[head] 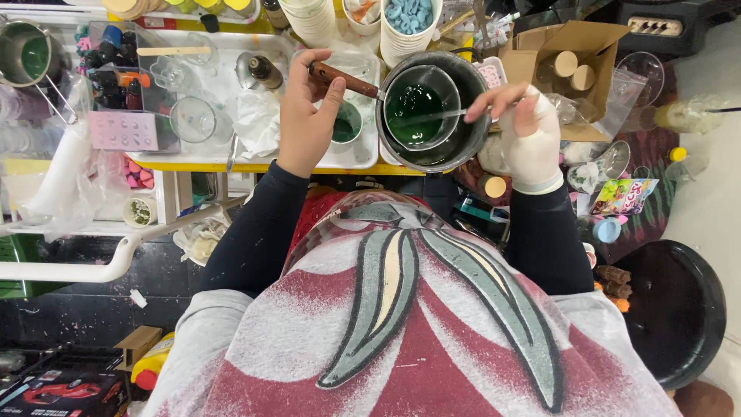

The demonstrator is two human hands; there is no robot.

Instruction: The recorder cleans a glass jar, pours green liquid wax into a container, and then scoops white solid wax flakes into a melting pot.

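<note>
My left hand (307, 116) grips the brown wooden handle (343, 79) of a small metal pitcher (421, 104) filled with dark green liquid. The pitcher sits inside a larger dark metal pot (461, 143). My right hand (525, 131), in a white glove, pinches a thin metal stirring stick (440, 116) whose far end dips into the green liquid. A small cup with green liquid (347, 125) stands on the white tray (231, 150) just below my left hand.
An open cardboard box (575, 54) with round wooden lids stands to the right of the pot. Stacked white cups (312, 19) and a cup of blue pieces (409, 19) line the back. Glass jars, a metal pot (27, 54) and pink moulds crowd the left. A black bucket (675, 309) stands at the lower right.
</note>
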